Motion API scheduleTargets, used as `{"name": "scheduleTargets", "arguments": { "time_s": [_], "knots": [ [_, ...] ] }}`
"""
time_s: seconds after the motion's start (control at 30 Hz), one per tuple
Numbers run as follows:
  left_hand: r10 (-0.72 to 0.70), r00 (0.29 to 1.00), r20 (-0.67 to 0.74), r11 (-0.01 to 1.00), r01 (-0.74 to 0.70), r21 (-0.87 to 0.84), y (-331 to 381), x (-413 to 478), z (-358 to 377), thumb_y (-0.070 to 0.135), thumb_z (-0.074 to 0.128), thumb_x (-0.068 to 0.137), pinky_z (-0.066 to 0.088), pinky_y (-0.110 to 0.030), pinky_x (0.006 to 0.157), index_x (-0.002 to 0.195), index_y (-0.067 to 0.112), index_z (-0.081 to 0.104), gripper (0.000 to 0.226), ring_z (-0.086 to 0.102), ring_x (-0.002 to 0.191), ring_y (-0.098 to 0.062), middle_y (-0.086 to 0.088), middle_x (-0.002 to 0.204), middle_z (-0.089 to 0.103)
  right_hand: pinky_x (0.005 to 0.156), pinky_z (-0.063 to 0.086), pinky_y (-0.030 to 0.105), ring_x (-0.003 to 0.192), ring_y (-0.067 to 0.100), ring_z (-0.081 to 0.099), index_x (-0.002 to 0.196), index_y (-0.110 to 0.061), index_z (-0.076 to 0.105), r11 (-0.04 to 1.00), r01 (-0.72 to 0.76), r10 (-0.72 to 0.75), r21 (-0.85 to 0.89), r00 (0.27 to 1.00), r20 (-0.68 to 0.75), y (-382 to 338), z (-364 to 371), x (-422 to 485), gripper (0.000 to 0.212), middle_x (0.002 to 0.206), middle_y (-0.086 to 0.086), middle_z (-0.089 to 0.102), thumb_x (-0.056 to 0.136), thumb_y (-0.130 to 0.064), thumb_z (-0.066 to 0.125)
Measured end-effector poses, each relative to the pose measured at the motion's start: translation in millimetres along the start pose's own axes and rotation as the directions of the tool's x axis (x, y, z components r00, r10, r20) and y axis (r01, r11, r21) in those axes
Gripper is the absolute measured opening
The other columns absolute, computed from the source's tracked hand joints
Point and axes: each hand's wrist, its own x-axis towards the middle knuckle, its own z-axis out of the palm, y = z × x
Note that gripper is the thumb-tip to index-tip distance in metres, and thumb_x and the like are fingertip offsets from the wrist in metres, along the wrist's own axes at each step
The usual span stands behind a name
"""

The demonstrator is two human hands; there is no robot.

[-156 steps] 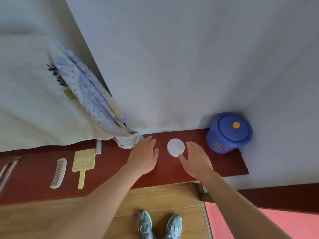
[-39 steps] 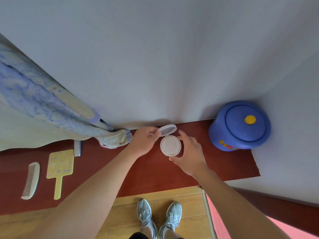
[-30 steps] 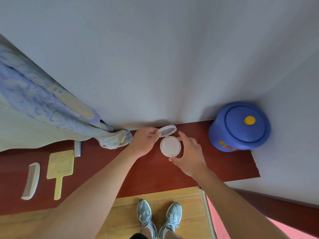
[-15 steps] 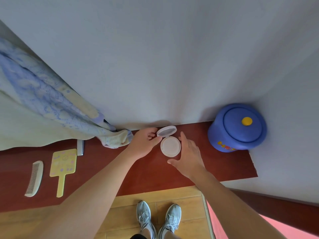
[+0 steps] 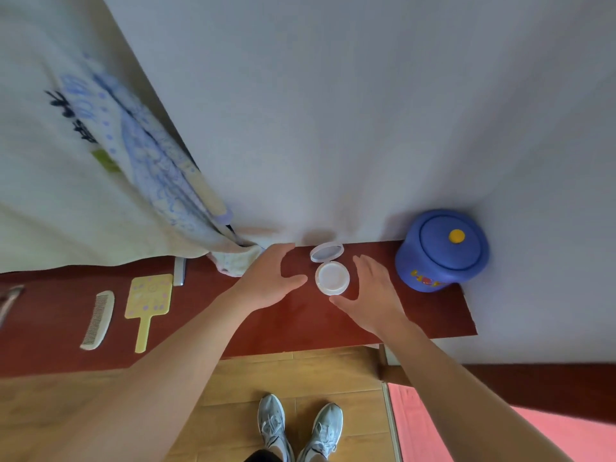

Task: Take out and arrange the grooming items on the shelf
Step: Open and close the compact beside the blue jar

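Note:
A round white compact (image 5: 332, 277) rests on the dark red shelf (image 5: 300, 325), its lid (image 5: 326, 252) hinged open toward the wall. My left hand (image 5: 270, 278) hovers just left of it, fingers spread and holding nothing. My right hand (image 5: 373, 291) is just right of it, also spread and apart from the compact. Further left on the shelf lie a white comb (image 5: 98, 320), a yellow hand mirror (image 5: 148, 301) and a small silver item (image 5: 180, 271). A blue pot (image 5: 441, 250) with a yellow knob stands at the shelf's right end.
A white and blue cloth (image 5: 100, 168) hangs against the wall and drapes onto the shelf at the left. A metal object (image 5: 8, 300) pokes in at the far left edge. Below the shelf are wooden floor, my shoes (image 5: 300, 428) and a pink mat (image 5: 466, 435).
Both hands have let go of the compact and drawn slightly apart from it. The compact, shut 5 s ago, now stays open on the shelf. The camera view shifted left.

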Motion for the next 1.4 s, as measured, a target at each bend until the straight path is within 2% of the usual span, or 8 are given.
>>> {"name": "scheduleTargets", "arguments": {
  "time_s": [0.2, 0.37, 0.53, 0.63, 0.87, 1.03, 1.27, 1.4],
  "knots": [
    [0.121, 0.987, -0.109, 0.975, -0.097, 0.201, 7, -43, -20, 0.05, 0.057, 0.092, 0.023, -0.033, 0.117, 0.151, 0.021, 0.029, 0.071, 0.027, 0.144, -0.015, 0.002, 0.158, 0.029, 0.115, 0.02, 0.031, 0.144, 0.016, 0.02, 0.15, -0.016, 0.026, 0.995, 0.097, -0.1, -0.035, 0.993, -0.066, -26, -31, -24, 0.085, 0.155, 0.001, 0.028, 0.084, -0.06, 0.059],
    [0.202, 0.958, -0.204, 0.926, -0.118, 0.359, 1, -79, -40, 0.052, 0.047, 0.097, 0.022, -0.041, 0.12, 0.15, 0.014, 0.033, 0.067, 0.023, 0.148, -0.022, -0.006, 0.159, 0.028, 0.107, 0.03, 0.031, 0.132, 0.019, 0.037, 0.136, -0.018, 0.041, 0.976, 0.173, -0.188, -0.129, 0.975, -0.116, -57, -49, -47, 0.066, 0.138, 0.0, 0.045, 0.084, -0.054, 0.061],
    [0.302, 0.899, -0.316, 0.882, -0.138, 0.45, -6, -123, -61, 0.05, 0.046, 0.097, 0.036, -0.043, 0.105, 0.136, 0.012, 0.05, 0.054, 0.046, 0.13, -0.028, -0.01, 0.139, 0.05, 0.1, 0.04, 0.032, 0.119, 0.017, 0.047, 0.124, -0.025, 0.049, 0.967, 0.199, -0.227, -0.157, 0.955, -0.192, -88, -48, -71, 0.053, 0.125, -0.007, 0.052, 0.082, -0.056, 0.06],
    [0.296, 0.897, -0.329, 0.871, -0.111, 0.479, -13, -150, -73, 0.044, 0.05, 0.097, 0.032, -0.041, 0.106, 0.137, 0.007, 0.048, 0.054, 0.043, 0.131, -0.029, -0.013, 0.141, 0.049, 0.099, 0.041, 0.032, 0.118, 0.013, 0.047, 0.121, -0.031, 0.052, 0.965, 0.212, -0.243, -0.157, 0.945, -0.219, -107, -43, -90, 0.046, 0.123, -0.013, 0.053, 0.081, -0.054, 0.06],
    [0.312, 0.895, -0.317, 0.846, -0.11, 0.522, -33, -194, -91, 0.043, 0.043, 0.098, 0.041, -0.042, 0.105, 0.136, 0.008, 0.047, 0.052, 0.048, 0.125, -0.027, -0.008, 0.135, 0.053, 0.104, 0.037, 0.034, 0.126, 0.019, 0.043, 0.125, -0.017, 0.054, 0.955, 0.183, -0.246, -0.233, 0.928, -0.28, -145, -35, -135, 0.04, 0.133, -0.001, 0.052, 0.093, -0.04, 0.046],
    [0.335, 0.868, -0.366, 0.842, -0.103, 0.529, -32, -225, -97, 0.035, 0.046, 0.099, 0.04, -0.042, 0.101, 0.132, 0.006, 0.051, 0.045, 0.051, 0.12, -0.028, -0.01, 0.128, 0.057, 0.099, 0.039, 0.036, 0.116, 0.021, 0.047, 0.114, -0.015, 0.056, 0.952, 0.196, -0.256, -0.235, 0.93, -0.265, -161, -44, -155, 0.04, 0.118, 0.0, 0.057, 0.091, -0.039, 0.034],
    [0.279, 0.862, -0.423, 0.849, -0.015, 0.528, -27, -253, -95, 0.044, 0.033, 0.095, 0.042, -0.043, 0.104, 0.133, 0.013, 0.05, 0.052, 0.049, 0.124, -0.024, -0.003, 0.133, 0.054, 0.097, 0.038, 0.034, 0.109, 0.021, 0.048, 0.106, -0.014, 0.056, 0.925, 0.234, -0.31, -0.3, 0.92, -0.238, -160, -58, -175, 0.03, 0.11, 0.001, 0.059, 0.094, -0.035, 0.038],
    [0.266, 0.855, -0.445, 0.854, 0.004, 0.52, -15, -273, -82, 0.037, 0.042, 0.097, 0.043, -0.042, 0.104, 0.131, 0.01, 0.052, 0.045, 0.05, 0.122, -0.024, -0.003, 0.129, 0.056, 0.1, 0.037, 0.034, 0.113, 0.021, 0.046, 0.11, -0.013, 0.056, 0.918, 0.27, -0.336, -0.29, 0.918, -0.21, -149, -66, -190, 0.032, 0.115, 0.002, 0.059, 0.093, -0.033, 0.038]
  ]
}}
